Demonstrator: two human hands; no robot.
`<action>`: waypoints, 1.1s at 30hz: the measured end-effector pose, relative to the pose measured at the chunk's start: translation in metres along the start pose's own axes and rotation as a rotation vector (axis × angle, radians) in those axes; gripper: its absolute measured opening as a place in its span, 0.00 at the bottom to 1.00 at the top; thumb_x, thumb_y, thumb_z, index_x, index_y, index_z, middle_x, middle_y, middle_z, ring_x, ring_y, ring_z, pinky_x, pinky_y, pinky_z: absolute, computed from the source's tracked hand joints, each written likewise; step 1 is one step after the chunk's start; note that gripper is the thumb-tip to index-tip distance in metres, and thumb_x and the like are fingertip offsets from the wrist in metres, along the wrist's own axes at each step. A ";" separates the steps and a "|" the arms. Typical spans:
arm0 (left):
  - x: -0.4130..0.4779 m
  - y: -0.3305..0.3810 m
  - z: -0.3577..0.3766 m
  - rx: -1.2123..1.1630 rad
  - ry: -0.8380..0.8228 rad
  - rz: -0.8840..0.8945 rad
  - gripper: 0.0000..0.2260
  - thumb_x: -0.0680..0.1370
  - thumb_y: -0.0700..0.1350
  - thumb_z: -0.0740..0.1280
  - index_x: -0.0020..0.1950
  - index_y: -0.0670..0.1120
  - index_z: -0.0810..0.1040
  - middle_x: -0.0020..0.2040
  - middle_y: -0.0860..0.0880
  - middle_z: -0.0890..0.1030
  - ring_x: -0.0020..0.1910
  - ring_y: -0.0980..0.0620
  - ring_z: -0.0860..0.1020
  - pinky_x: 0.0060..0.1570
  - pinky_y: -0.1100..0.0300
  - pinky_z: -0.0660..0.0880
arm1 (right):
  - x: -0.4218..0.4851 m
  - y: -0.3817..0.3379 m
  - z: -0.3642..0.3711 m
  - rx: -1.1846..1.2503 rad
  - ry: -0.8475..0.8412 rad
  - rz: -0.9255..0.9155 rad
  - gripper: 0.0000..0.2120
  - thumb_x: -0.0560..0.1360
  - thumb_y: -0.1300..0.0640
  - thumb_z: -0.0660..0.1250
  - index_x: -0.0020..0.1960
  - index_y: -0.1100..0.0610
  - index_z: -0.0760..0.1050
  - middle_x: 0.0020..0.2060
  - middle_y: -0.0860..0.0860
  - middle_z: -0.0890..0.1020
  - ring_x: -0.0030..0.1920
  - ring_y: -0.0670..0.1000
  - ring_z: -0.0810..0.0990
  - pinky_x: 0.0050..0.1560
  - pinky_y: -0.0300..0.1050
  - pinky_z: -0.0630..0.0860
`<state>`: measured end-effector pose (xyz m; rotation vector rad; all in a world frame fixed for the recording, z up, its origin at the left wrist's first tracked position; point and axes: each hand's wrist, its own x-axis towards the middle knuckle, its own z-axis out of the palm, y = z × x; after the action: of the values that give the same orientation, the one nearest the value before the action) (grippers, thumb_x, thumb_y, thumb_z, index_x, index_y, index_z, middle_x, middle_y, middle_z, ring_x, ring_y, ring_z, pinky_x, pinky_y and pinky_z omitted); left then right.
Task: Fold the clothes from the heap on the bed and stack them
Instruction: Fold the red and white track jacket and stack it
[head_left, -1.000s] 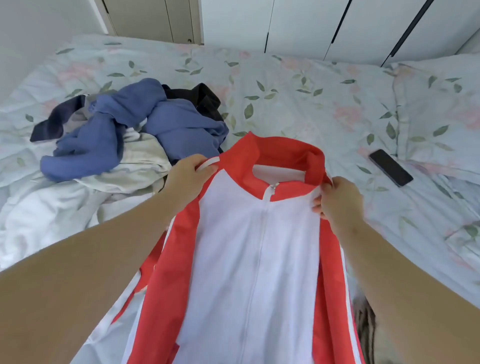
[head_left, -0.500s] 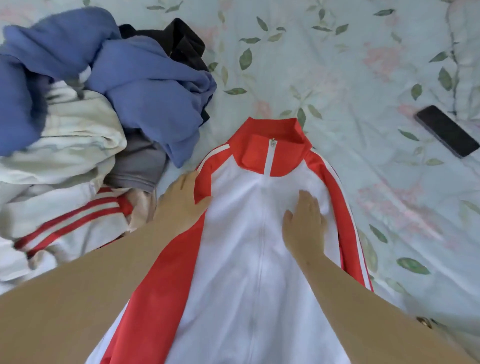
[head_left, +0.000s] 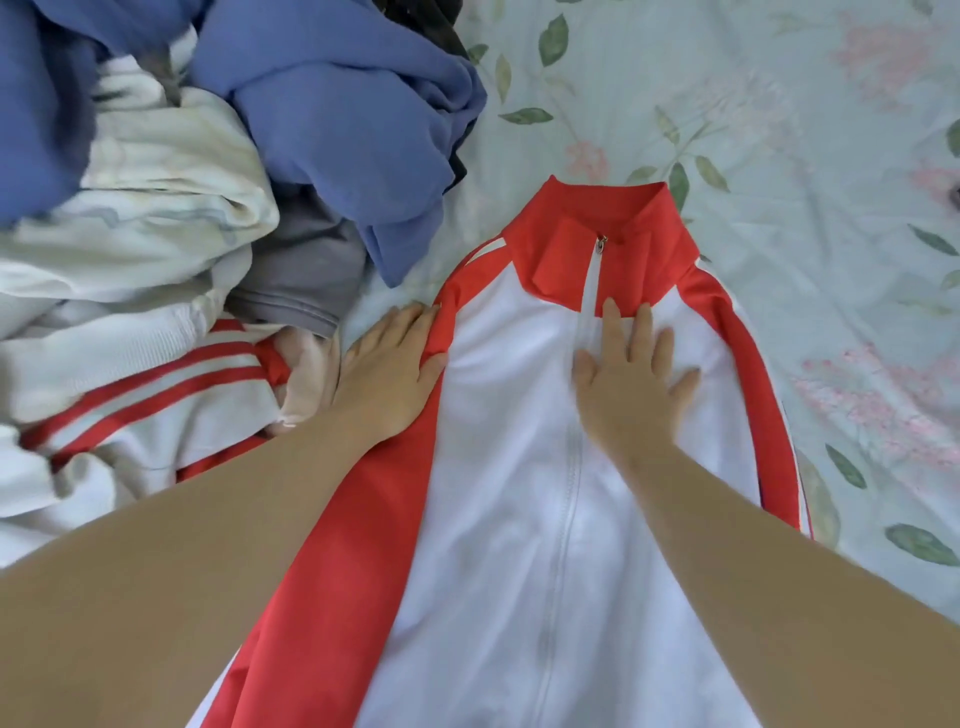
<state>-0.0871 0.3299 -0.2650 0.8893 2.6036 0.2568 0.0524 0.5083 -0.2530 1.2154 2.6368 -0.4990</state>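
A red and white zip-up jacket (head_left: 524, 467) lies flat and face up on the bed, its red collar pointing away from me. My right hand (head_left: 631, 376) presses flat on the white chest just below the collar, fingers spread beside the zip. My left hand (head_left: 389, 369) rests with straight fingers on the jacket's left red shoulder edge, partly on the sheet. To the left lies the heap of clothes (head_left: 171, 208): blue garments (head_left: 332, 114), a cream one, a grey one and a white piece with red stripes (head_left: 156, 395).
The floral bedsheet (head_left: 779, 156) spreads out to the right of the jacket and beyond its collar. A dark garment (head_left: 415, 21) peeks from the top of the heap.
A second ago both hands gripped the jacket up by its shoulders. It has since been laid flat, and my right hand has slid up the chest toward the collar. The view has moved closer.
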 end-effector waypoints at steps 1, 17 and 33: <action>-0.001 0.001 -0.004 -0.020 -0.028 0.011 0.26 0.82 0.54 0.53 0.78 0.49 0.49 0.78 0.50 0.52 0.77 0.50 0.50 0.74 0.54 0.49 | -0.030 -0.002 0.012 -0.003 0.022 0.025 0.28 0.80 0.44 0.46 0.77 0.44 0.40 0.78 0.50 0.45 0.77 0.56 0.42 0.72 0.64 0.43; -0.179 0.016 0.000 0.273 0.091 0.050 0.39 0.61 0.66 0.72 0.62 0.40 0.78 0.64 0.39 0.76 0.67 0.36 0.70 0.65 0.34 0.61 | -0.105 -0.002 0.053 -0.098 0.023 0.024 0.28 0.78 0.42 0.40 0.77 0.44 0.38 0.77 0.50 0.40 0.76 0.55 0.38 0.73 0.56 0.37; -0.157 -0.053 -0.132 -0.583 0.723 -0.437 0.10 0.78 0.45 0.63 0.58 0.46 0.75 0.53 0.49 0.77 0.54 0.46 0.74 0.56 0.58 0.68 | -0.165 0.002 0.033 -0.214 -0.322 -0.016 0.31 0.80 0.42 0.44 0.77 0.50 0.34 0.76 0.52 0.37 0.76 0.58 0.38 0.74 0.59 0.44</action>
<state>-0.0552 0.1842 -0.1144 -0.0059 2.9574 1.3218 0.1613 0.3816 -0.2328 0.9605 2.3575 -0.3674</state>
